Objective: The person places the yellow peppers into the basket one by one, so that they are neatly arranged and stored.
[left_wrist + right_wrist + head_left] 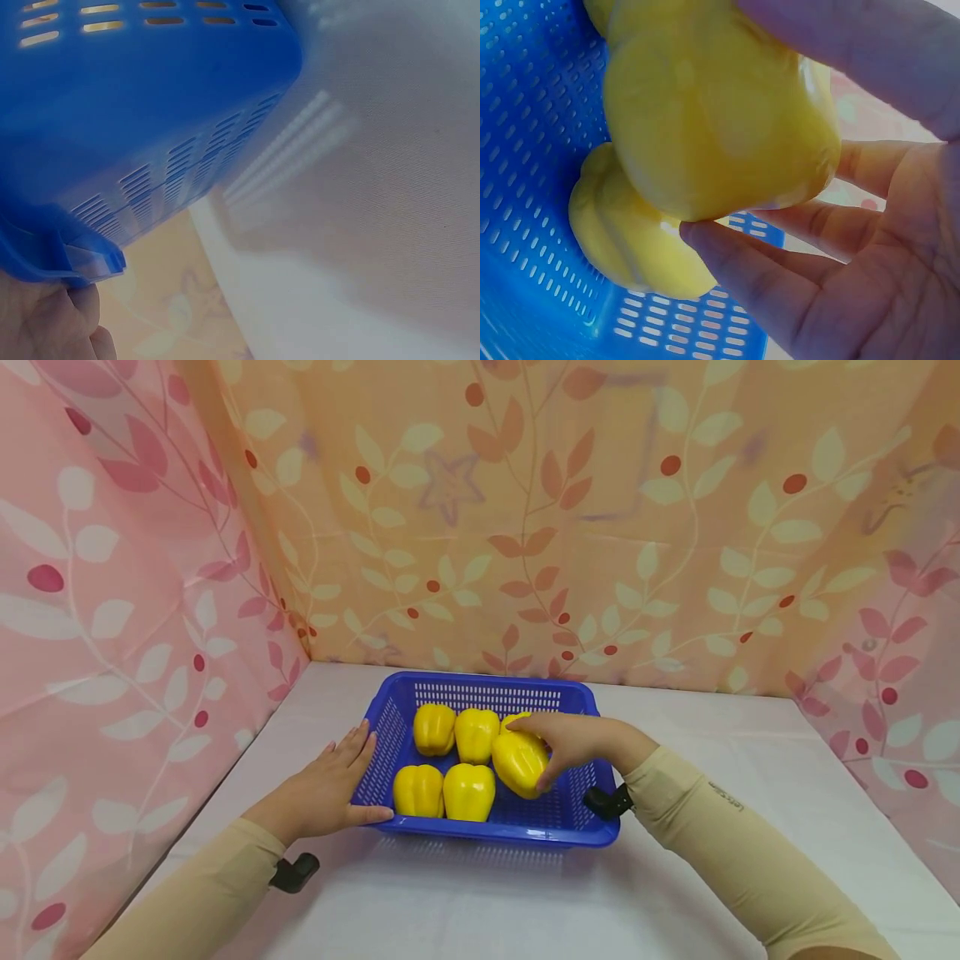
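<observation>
A blue perforated plastic basket (510, 833) holds several yellow bell peppers. With thumb and fingers my right hand (573, 739) grips one bell pepper (521, 765), tilted, at the basket's right half. The right wrist view shows that bell pepper (720, 120) between thumb and fingertips, with another bell pepper (634, 232) below it. Partly hidden behind the gripped one is a further pepper (516, 720). My left hand (322, 789) rests at the basket's left side, fingers extended along the rim and thumb at the front left corner. Its fingers (82, 307) touch the rim in the left wrist view.
To the left inside the basket sit two back peppers (435, 729) (477, 735) and two front peppers (418, 791) (468, 792). A white cloth (465, 910) covers the table. Patterned curtains (525, 527) stand at the back and both sides.
</observation>
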Tool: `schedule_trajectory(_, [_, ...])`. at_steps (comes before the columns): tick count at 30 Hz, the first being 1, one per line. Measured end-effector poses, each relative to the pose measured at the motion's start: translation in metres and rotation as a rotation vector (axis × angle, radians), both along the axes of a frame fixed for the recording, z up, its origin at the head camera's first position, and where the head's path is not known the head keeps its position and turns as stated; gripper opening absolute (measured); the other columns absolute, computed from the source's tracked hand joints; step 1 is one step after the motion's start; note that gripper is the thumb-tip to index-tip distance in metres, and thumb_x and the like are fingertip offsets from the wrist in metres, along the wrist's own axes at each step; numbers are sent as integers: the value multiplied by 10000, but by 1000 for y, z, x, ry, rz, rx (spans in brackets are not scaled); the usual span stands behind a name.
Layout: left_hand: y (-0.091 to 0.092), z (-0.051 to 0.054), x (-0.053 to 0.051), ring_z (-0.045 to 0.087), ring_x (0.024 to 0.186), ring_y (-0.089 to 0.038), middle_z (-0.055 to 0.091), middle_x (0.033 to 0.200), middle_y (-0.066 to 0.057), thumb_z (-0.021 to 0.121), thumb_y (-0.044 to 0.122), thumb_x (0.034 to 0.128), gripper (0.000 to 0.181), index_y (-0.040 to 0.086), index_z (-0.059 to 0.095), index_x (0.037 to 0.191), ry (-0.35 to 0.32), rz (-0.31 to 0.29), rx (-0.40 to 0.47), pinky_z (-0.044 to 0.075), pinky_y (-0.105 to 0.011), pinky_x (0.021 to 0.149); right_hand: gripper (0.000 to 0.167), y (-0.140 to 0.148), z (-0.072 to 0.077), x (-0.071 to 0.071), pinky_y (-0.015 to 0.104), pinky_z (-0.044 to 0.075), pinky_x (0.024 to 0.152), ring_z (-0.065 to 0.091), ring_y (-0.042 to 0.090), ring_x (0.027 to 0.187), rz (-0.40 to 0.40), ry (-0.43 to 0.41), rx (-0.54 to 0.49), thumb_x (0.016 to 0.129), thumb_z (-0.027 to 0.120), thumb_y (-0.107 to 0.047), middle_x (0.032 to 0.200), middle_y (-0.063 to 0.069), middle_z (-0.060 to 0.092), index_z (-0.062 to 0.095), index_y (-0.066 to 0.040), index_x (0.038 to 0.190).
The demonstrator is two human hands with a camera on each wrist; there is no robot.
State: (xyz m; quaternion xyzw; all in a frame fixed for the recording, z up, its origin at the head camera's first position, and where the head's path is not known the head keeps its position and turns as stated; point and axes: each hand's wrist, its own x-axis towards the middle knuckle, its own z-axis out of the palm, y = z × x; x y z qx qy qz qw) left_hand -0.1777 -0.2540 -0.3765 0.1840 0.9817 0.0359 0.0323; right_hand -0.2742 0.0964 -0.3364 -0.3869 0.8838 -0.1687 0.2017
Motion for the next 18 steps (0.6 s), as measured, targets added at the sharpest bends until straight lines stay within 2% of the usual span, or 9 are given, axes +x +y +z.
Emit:
schedule_trajectory(6, [0,0,0,62,1389,-341,14,1523,-173,362,821,700,1135,0,134,1449,1,-3,-6,130,-531,1087,874,-6,-1,1,351,399,974,457,129,1086,-19,-17,87,645,827,-314,1289,-36,476,387,-163,1386])
schedule_trajectory(18, [-1,-1,-1,36,1393,-330,-20,1526,-156,370,823,695,1136,25,94,1455,-22,11,-4,112,-530,1090,834,-10,-2,-1,383,374,1007,444,137,1126,6,-77,195,623,840,-266,1272,-85,486,430,-206,1347])
